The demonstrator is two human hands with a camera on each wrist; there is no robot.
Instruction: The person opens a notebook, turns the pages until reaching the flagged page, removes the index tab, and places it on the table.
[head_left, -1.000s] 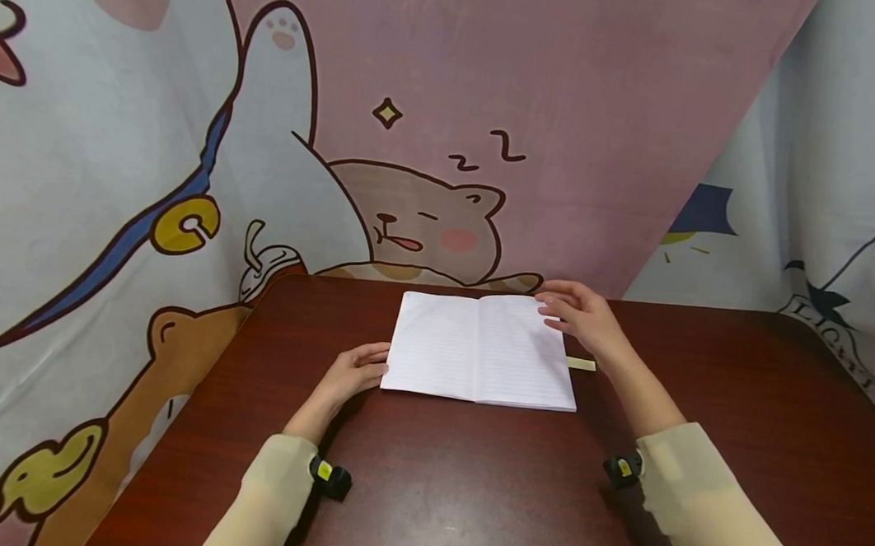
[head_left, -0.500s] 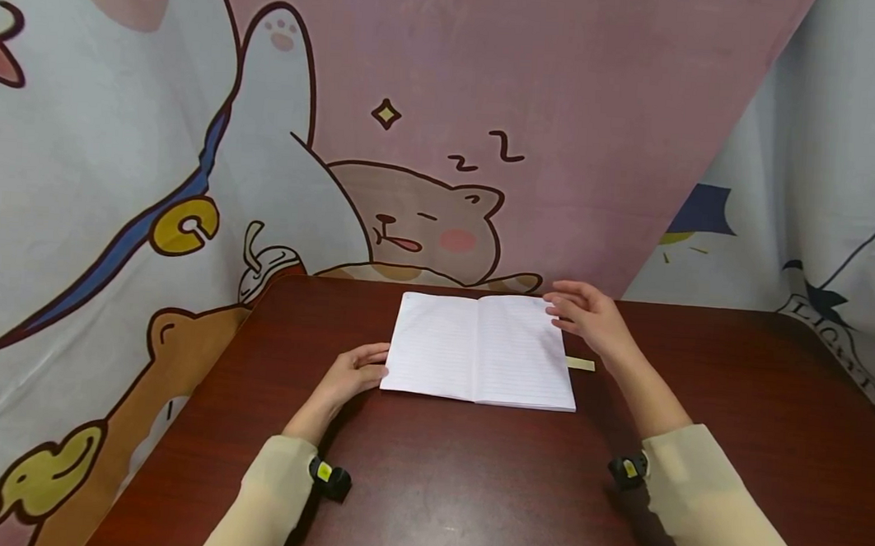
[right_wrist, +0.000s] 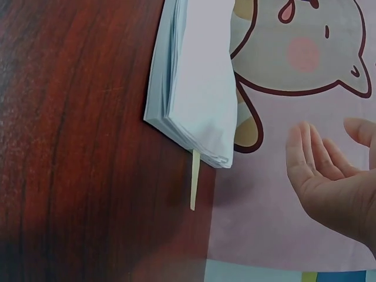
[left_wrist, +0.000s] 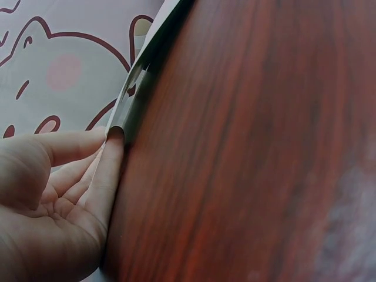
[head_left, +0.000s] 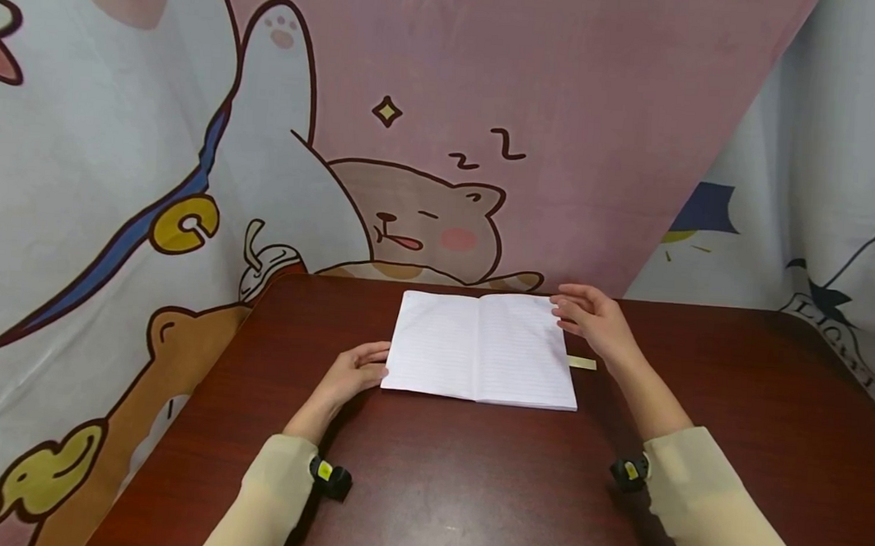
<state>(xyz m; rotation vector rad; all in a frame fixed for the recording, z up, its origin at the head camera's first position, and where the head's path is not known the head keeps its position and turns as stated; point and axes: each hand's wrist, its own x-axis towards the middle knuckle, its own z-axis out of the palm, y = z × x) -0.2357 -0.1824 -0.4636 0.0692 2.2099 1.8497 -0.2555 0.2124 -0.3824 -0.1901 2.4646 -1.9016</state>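
Note:
An open notebook with white lined pages lies on the table, a pale yellow strip sticking out past its right edge. At the left edge my left hand pinches the notebook; the left wrist view shows thumb and fingers on either side of the edge. My right hand hovers beside the upper right corner, fingers gently bent and holding nothing. In the right wrist view, that hand stands apart from the page stack, whose sheets are slightly fanned.
The dark red-brown wooden table runs under both forearms. Behind it hangs a cloth backdrop with cartoon animals, meeting the table's far edge. Each wrist wears a small black camera, as on the right wrist camera.
My right hand has drifted a little to the right, away from the page. The left hand and the notebook have stayed in place.

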